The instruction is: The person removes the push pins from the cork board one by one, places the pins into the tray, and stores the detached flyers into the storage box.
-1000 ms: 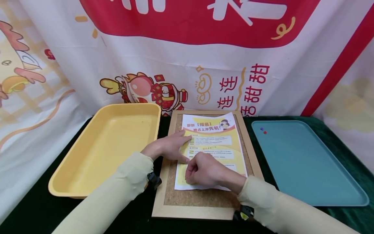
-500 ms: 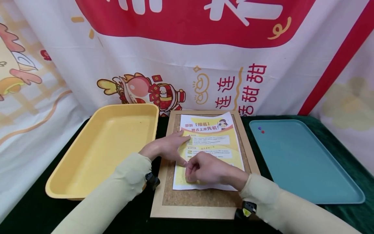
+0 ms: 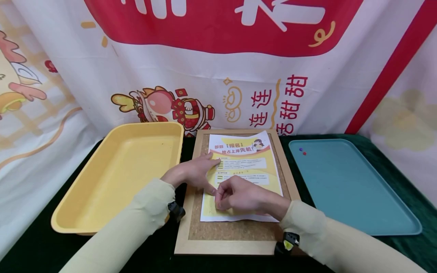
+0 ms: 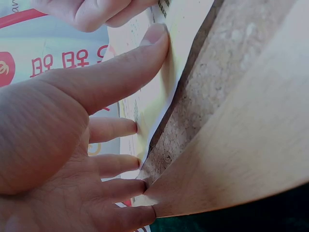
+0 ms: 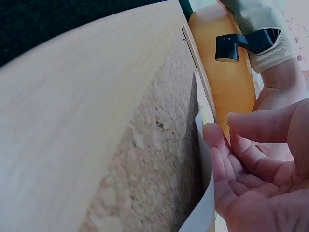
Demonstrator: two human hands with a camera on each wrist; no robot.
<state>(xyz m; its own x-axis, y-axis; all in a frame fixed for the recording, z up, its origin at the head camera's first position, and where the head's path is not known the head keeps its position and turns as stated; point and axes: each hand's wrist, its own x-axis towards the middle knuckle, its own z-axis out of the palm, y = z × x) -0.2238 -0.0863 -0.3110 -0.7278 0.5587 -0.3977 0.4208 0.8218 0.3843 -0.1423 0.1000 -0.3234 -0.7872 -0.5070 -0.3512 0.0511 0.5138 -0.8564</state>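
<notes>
A yellow and white printed sheet [image 3: 243,163] lies on a cork board [image 3: 235,231] with a wooden frame. My left hand [image 3: 194,173] rests on the sheet's left edge, fingers and thumb spread; in the left wrist view the thumb [image 4: 130,75] touches the paper. My right hand [image 3: 241,195] is over the lower part of the sheet, near the left thumb. Its thumb and forefinger pinch a small pin [image 5: 225,123], of which a thin metal tip shows; the rest is hidden by the fingers. The sheet's near edge curls up slightly off the cork.
Left of the board stands a deep yellow tray [image 3: 117,182]. To the right lies a shallow blue-green tray [image 3: 355,185] bearing a small blue piece [image 3: 301,149] and a small red piece [image 3: 304,153]. A printed cloth [image 3: 191,64] hangs behind the dark green tabletop.
The head view has shifted slightly, so the trays and board sit a little further left. My right hand has risen very slightly over the sheet; my left hand keeps its place on the paper.
</notes>
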